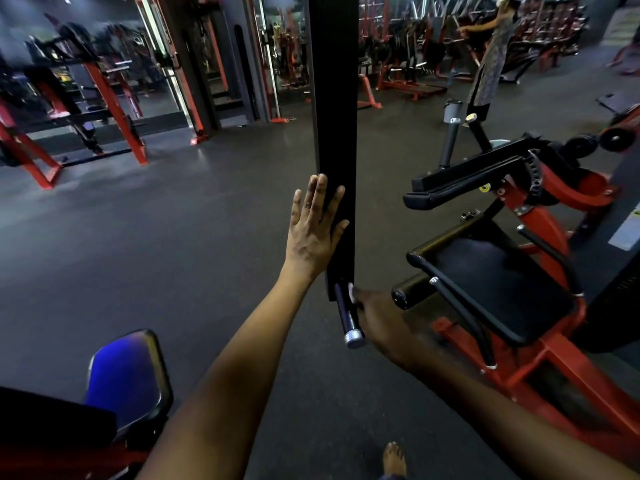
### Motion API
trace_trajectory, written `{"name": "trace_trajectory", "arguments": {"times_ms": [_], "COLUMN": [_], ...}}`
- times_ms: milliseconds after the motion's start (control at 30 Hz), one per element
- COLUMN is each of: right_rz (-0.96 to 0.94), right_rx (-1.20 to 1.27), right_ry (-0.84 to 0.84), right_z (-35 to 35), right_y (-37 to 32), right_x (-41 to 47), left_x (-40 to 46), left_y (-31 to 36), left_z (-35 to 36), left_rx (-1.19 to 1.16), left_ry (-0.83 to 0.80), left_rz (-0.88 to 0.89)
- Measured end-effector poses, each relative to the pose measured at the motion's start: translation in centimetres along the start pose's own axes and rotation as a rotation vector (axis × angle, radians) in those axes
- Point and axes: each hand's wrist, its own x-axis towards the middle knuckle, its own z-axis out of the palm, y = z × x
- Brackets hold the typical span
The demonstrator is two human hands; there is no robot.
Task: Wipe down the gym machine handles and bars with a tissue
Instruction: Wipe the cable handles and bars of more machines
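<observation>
A tall black flat bar (337,140) of a gym machine hangs down the middle of the view. My left hand (315,226) lies flat against its left edge, fingers straight and pointing up. At the bar's lower end a short dark handle (346,315) with a silver end cap sticks out. My right hand (375,320) is at that handle, pressing a small bit of white tissue (351,292) against its top. Most of the tissue is hidden by the fingers.
A red and black seated machine (502,282) stands close on the right. A blue-lit pad (128,372) sits at the lower left. Red racks (114,109) line the far left. A person (488,60) stands at the back right. My bare foot (393,459) is on the dark floor.
</observation>
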Motion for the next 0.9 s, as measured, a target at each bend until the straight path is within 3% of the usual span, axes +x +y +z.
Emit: {"name": "trace_trajectory", "arguments": {"times_ms": [67,167,300,500,567,633,700,833,900], "right_rz": [-0.046,0.077,0.194,0.368,0.504,0.51,0.41,0.34,0.194], "right_rx": [-0.073,-0.047,0.39,0.563,0.711,0.758,0.608,0.241,-0.006], "right_ry": [-0.083,-0.227,-0.322,-0.535,-0.601,-0.546,-0.4,-0.302,-0.239], "right_z": [-1.1,-2.5,-2.2,-0.4,-0.7,-1.5,-1.1,-0.2,-0.2], "right_y": [1.3,2.1,0.2,1.5,2.1,1.2,0.2,-0.8,-1.0], "right_x": [-2.6,-1.9,2.4,-1.6,-1.2,0.0,1.3,1.2,-0.6], "left_x": [-0.1,-0.2,-0.2,-0.4,-0.3,-0.4,-0.4,-0.4,-0.4], "left_y": [-0.1,-0.3,-0.2,-0.5,-0.6,-0.6,-0.6,-0.7,-0.6], "left_z": [-0.1,-0.2,-0.2,0.1,0.2,0.2,0.0,0.0,0.0], "left_rx": [0.0,0.002,0.012,0.02,0.019,0.012,0.002,-0.008,-0.021], "left_ry": [0.009,0.02,0.012,0.02,0.025,0.018,0.002,0.014,0.024], "left_rz": [0.0,0.014,0.015,0.013,0.022,0.027,0.024,0.025,0.024]}}
